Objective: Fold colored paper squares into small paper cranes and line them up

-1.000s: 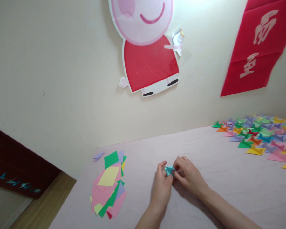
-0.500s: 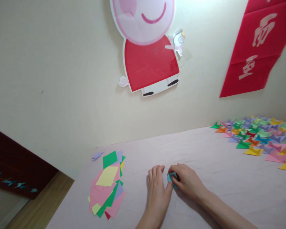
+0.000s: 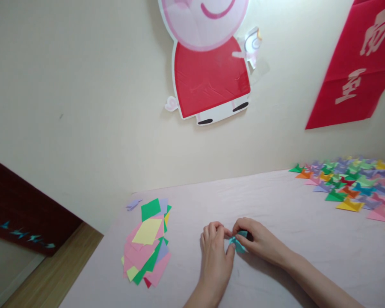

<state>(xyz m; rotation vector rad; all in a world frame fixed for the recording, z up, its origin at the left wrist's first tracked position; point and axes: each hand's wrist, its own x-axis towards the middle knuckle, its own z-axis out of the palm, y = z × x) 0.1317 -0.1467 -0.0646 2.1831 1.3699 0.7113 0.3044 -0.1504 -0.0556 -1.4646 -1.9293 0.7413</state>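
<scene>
A small piece of teal folding paper (image 3: 240, 247), partly folded, lies between my two hands just above the pale cloth. My left hand (image 3: 216, 246) pinches its left edge with thumb and fingertips. From the other side my right hand (image 3: 250, 235) is closed on the paper, thumb and forefinger pressed at its upper part. A dark patch shows under the right hand's curled fingers; I cannot tell if it is shadow or an object. The fingertips hide part of the folds.
Left of my hands lies a loose pile of coloured paper sheets (image 3: 147, 250), with a folded lilac paper (image 3: 134, 205) behind it. Rows of folded paper figures (image 3: 349, 192) stand at the right. A pale cloth (image 3: 192, 201) covers the surface, which meets the wall (image 3: 115, 107) at the back.
The teal paper shows more of itself, its folds opened outward to the right. My left fingers have come in to touch it. The whole view has shifted slightly.
</scene>
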